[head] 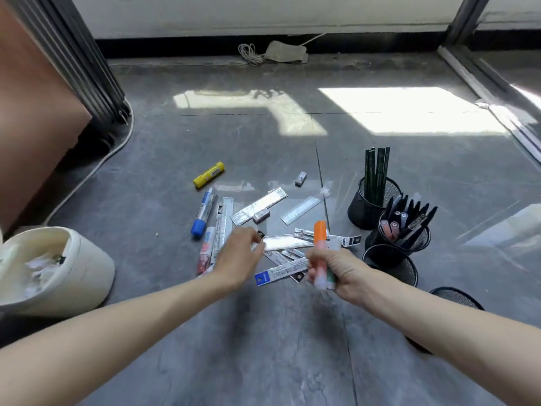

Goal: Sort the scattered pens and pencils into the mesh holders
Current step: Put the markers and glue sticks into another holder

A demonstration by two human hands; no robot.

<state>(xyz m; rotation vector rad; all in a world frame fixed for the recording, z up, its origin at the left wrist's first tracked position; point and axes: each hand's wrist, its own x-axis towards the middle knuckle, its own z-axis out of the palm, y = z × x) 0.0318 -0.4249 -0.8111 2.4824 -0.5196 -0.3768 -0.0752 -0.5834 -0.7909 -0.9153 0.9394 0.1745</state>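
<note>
My right hand (341, 272) grips an orange-capped highlighter (320, 238) upright, with a second green-marked pen beside it in the same fist. My left hand (238, 256) hovers over a pile of packaged rulers and refills (288, 243), fingers bent, touching a packet's dark tab. A blue-capped marker (202, 213), a red-capped marker (206, 250) and a yellow highlighter (208, 174) lie on the floor to the left. To the right stand black mesh holders: one with green pencils (374, 200), one with dark pens (405, 232), one looking empty (390, 263), another behind my right forearm (456, 297).
A cream fabric pouch (55, 268) lies open at the left. A brown cabinet (32, 112) and a white cord (96, 168) are at far left. Two small erasers (301, 178) lie among the items. A grey cloth and coiled cable (281, 52) sit by the far wall.
</note>
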